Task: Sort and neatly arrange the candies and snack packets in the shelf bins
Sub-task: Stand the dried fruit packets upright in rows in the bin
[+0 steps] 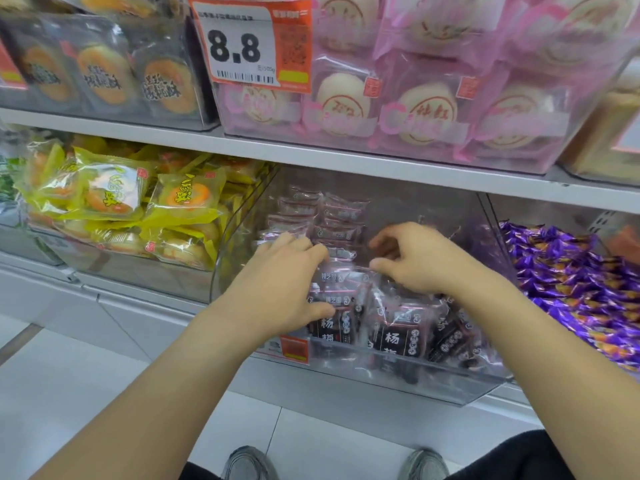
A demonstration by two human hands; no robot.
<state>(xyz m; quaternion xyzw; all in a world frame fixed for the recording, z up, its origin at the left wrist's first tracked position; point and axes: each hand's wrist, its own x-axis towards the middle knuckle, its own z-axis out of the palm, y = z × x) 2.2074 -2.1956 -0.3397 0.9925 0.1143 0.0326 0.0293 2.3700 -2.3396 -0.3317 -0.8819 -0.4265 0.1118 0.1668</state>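
A clear plastic bin [349,379] on the lower shelf holds several dark packets with pink edges [394,336]; more of them stand in neat rows at the back [332,216]. Both my hands are inside this bin. My left hand [287,271] lies over the front packets, its fingers bent over a packet top and its thumb against a packet's face. My right hand [412,258] hovers over the packets to the right, with thumb and fingers curled and pinching the clear edge of a packet.
Left of it is a bin of yellow pastry packets [114,199]; right of it, a bin of purple candies [575,278]. The upper shelf carries dark packs [104,74], pink bun packs [429,109] and an 8.8 price tag [239,46]. My shoes [249,462] stand on a white tiled floor.
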